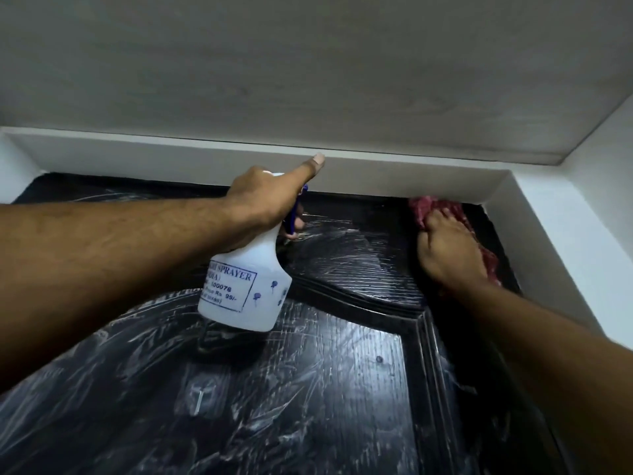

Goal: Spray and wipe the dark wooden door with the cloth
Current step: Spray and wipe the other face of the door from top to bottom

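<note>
The dark wooden door (308, 389) fills the lower half of the head view, its carved panels streaked with wet smears. My left hand (267, 207) grips the neck of a white spray bottle (246, 289) with a blue trigger, held near the door's top; its index finger points straight out toward the frame. My right hand (448, 248) presses a dark red cloth (442, 209) flat against the door's upper right corner, fingers spread over it.
A white door frame (376, 173) runs across just above the door, with white wall (582, 234) on the right side. The grey ceiling (308, 63) spans the top. A small peephole (379, 359) sits in the door's middle panel.
</note>
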